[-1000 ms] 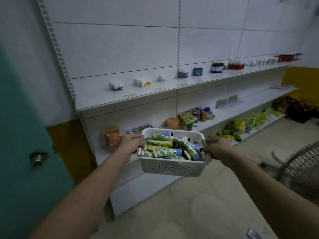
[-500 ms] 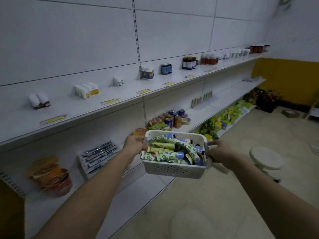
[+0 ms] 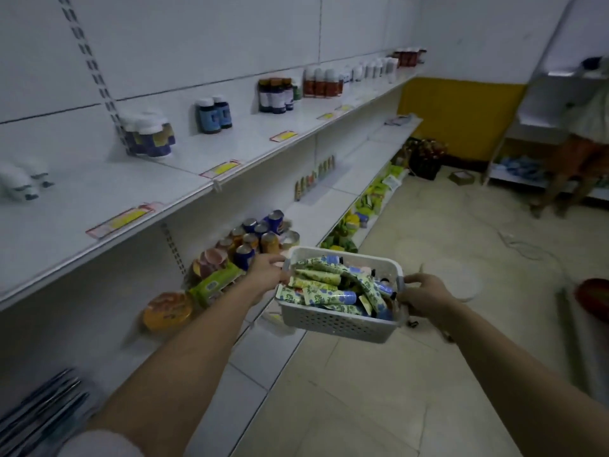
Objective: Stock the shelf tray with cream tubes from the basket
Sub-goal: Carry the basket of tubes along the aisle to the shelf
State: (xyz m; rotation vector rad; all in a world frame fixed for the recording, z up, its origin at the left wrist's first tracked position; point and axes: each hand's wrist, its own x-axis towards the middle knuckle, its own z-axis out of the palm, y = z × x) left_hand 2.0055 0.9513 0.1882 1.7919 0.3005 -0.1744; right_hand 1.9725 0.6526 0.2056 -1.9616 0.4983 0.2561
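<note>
Both arms reach forward, carrying a white perforated basket [image 3: 336, 321] over the tiled floor [image 3: 379, 390]. The left hand [image 3: 267, 273] grips its left rim, and the right hand [image 3: 425, 296] grips the right handle. Green-patterned cream tubes [image 3: 324, 293] with blue caps lie heaped inside. White shelves [image 3: 184, 179] run along the left wall. The upper shelf carries bottles [image 3: 214, 115] and yellow price tags [image 3: 222, 168]. The middle shelf holds cans [image 3: 260, 232] and an orange tub [image 3: 168, 311] near the left forearm. Green packets [image 3: 369, 201] line the bottom shelf farther along.
</note>
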